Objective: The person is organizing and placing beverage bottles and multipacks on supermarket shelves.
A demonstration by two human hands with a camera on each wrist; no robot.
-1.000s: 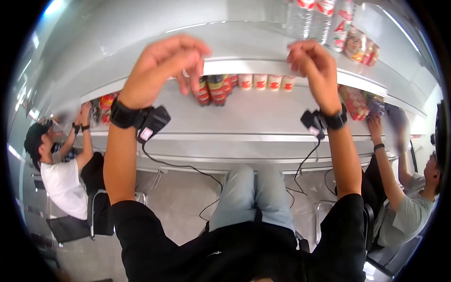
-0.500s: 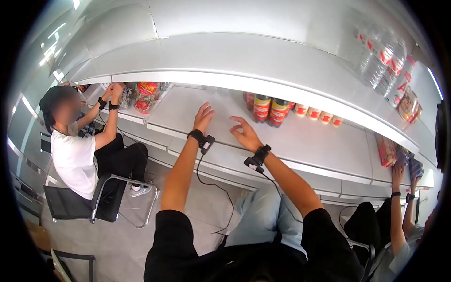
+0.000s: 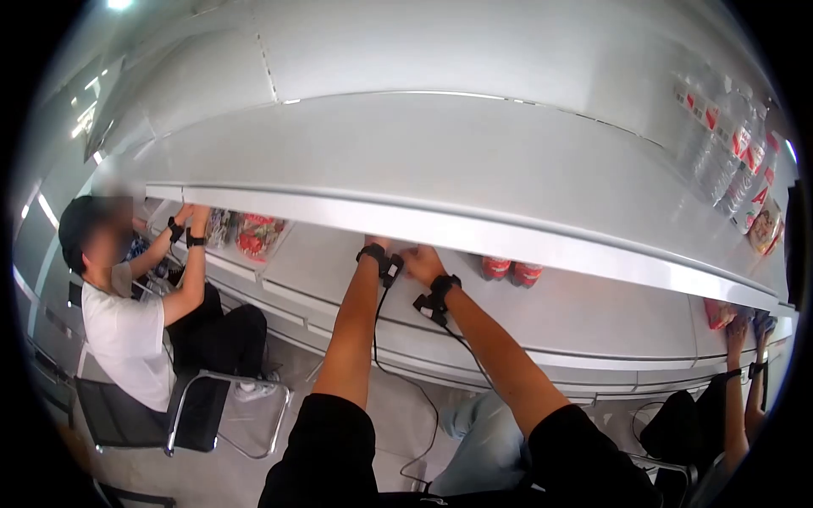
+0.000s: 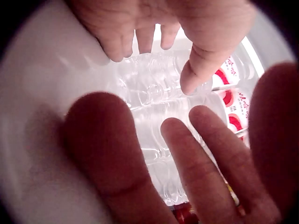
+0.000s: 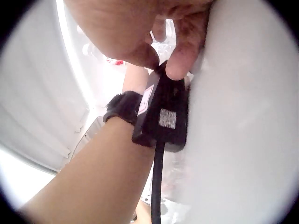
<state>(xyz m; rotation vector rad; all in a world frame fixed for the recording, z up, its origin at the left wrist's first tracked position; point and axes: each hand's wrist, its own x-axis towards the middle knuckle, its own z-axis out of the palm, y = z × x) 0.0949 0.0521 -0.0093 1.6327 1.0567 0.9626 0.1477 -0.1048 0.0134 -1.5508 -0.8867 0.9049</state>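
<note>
White shelf (image 3: 593, 317), clear bottles (image 4: 156, 112) beyond left hand (image 4: 163, 21), right hand (image 3: 425, 265), fingers parted, contact unclear

Through the left wrist view I'm seeing clear, ribbed plastic bottles (image 4: 154, 121) with white labels (image 4: 239, 106) printed in red. They are sitting side by side in a close row, their labels lining up toward one end. Fingers are covering parts of them, so I'm not managing to tell whether they are standing or lying.

A hand (image 5: 145, 25) close to a black box (image 5: 163, 112)
A black strap (image 5: 122, 107) rings the forearm (image 5: 96, 170) beside it; a cable (image 5: 158, 182) runs down near a white surface (image 5: 243, 112).
</note>
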